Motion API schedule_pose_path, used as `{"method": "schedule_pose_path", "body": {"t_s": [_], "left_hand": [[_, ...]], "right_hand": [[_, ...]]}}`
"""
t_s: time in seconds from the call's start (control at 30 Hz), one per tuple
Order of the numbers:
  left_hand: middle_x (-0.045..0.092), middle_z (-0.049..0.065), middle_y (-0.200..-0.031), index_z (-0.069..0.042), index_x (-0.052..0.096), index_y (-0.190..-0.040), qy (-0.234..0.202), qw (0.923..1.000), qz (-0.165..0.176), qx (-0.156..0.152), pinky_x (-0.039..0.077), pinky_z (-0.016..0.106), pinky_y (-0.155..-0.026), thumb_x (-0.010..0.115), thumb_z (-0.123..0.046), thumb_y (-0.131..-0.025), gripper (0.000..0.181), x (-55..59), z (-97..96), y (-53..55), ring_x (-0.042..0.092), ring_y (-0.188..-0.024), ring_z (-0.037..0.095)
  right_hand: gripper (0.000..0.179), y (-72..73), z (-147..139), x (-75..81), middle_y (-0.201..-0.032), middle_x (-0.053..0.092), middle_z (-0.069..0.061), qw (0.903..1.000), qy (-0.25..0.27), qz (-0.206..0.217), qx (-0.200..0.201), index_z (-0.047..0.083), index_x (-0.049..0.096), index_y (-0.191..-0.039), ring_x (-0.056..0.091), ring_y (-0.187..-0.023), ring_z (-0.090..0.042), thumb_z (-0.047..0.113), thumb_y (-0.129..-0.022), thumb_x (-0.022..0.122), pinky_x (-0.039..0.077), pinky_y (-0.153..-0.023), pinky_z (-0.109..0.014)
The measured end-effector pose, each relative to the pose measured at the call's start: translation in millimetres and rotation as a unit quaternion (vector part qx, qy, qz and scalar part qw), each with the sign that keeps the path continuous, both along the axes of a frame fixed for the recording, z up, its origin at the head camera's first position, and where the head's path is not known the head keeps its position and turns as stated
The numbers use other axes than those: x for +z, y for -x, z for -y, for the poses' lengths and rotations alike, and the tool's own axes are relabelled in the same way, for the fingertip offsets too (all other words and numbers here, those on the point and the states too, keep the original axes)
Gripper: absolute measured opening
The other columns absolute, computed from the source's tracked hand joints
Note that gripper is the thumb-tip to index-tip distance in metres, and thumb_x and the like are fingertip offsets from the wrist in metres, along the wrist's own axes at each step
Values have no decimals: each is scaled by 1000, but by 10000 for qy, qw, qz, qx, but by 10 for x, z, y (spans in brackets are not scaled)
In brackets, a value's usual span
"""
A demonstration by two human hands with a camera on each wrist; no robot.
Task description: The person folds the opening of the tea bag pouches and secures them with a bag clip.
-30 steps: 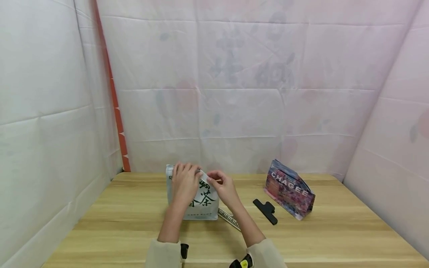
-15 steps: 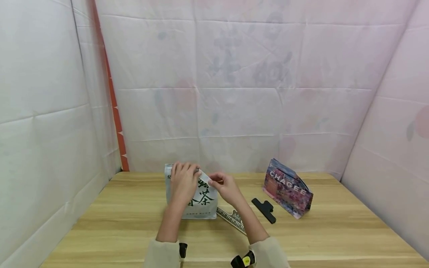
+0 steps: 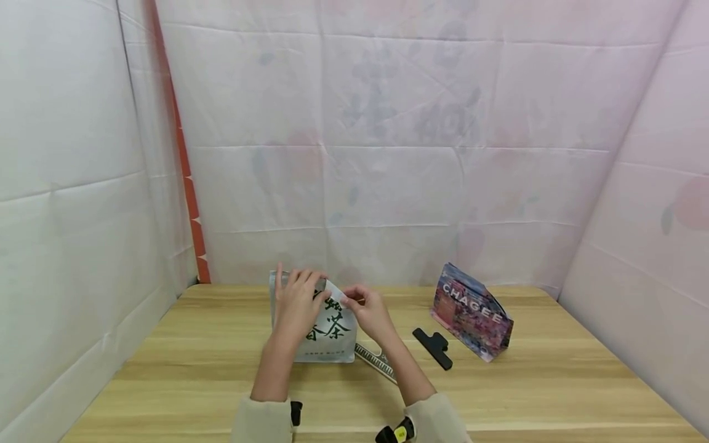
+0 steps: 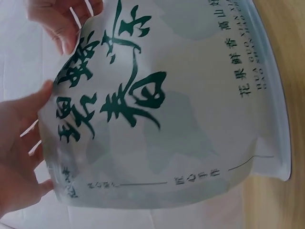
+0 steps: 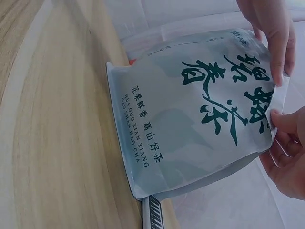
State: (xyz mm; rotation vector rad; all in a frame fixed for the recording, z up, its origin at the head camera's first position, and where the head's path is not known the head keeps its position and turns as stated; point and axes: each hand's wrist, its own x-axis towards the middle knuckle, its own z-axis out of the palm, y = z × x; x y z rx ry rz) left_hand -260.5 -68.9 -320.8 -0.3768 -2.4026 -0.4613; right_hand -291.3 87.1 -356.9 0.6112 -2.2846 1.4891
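A pale tea pouch (image 3: 327, 332) with dark green Chinese characters stands on the table, tilted back a little. My left hand (image 3: 297, 303) holds its top edge near the middle, fingers spread behind the edge and thumb on the front. At the right end of that edge, my right hand (image 3: 367, 311) pinches a folded-down corner between thumb and fingers. The left wrist view shows the left thumb (image 4: 45, 90) on the pouch's rim and the other fingertips partly hidden behind it. In the right wrist view, a pale strip of folded rim (image 5: 279, 98) lies between the two hands.
A flat piece with piano-key markings (image 3: 375, 363) lies by the pouch's lower right corner, partly under my right forearm. Further right are a black bag clip (image 3: 433, 348) and a colourful CHAGEE bag (image 3: 472, 312). White cloth walls (image 3: 388, 154) enclose the wooden table (image 3: 188, 357).
My left hand has shifted slightly left along the pouch's top edge, and its fingers are more spread. The right hand keeps its pinch on the right corner.
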Motion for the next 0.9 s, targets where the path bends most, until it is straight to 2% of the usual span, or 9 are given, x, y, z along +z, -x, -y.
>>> {"method": "schedule_pose_path", "body": {"t_s": [0.13,0.33,0.47,0.6,0.73,0.9], "left_hand": [[62,1,-104,-15,66,-99,-125,9997,-185,52,7,47,-107,72,-22,-80,21,-35,-19,34,49,-104,23],[63,1,-102,-15,67,-96,-293,9991,-310,61,9,46,-107,72,-22,-78,20,-45,-38,52,50,-101,23],[64,1,-102,-14,66,-95,-323,9989,-351,34,10,46,-107,73,-21,-77,21,-42,-36,46,50,-101,23],[63,2,-102,-13,66,-96,-323,9990,-314,15,9,45,-107,73,-21,-78,21,-37,-33,47,50,-102,24],[64,1,-102,-14,66,-96,-294,9992,-265,28,10,45,-107,72,-22,-78,20,-37,-35,51,50,-102,23],[64,1,-101,-14,66,-95,-315,9992,-225,19,8,44,-107,72,-21,-78,19,-41,-36,56,50,-101,23]], "right_hand": [[10,-38,-32,46,-85,64,-10,9996,-39,138,256,-4,65,-94,59,-78,-23,1,-86,62,50,-69,-34],[14,-210,-82,271,-90,62,-22,9961,-332,281,770,-12,61,-98,59,-85,-35,-7,-85,58,48,-77,-46],[14,-96,-132,171,-90,64,-18,9945,-542,338,826,-9,62,-99,60,-83,-31,-5,-86,59,49,-75,-41],[12,41,-136,25,-87,65,-12,9964,-517,141,660,-6,65,-96,61,-79,-24,-1,-85,62,50,-71,-34],[7,71,-108,-29,-79,65,-9,9985,-351,-130,395,-3,67,-88,59,-73,-21,-4,-82,65,50,-66,-31],[6,62,-92,-41,-74,63,-6,9994,-161,-186,238,-1,67,-83,58,-67,-18,-5,-79,66,48,-59,-26]]}}
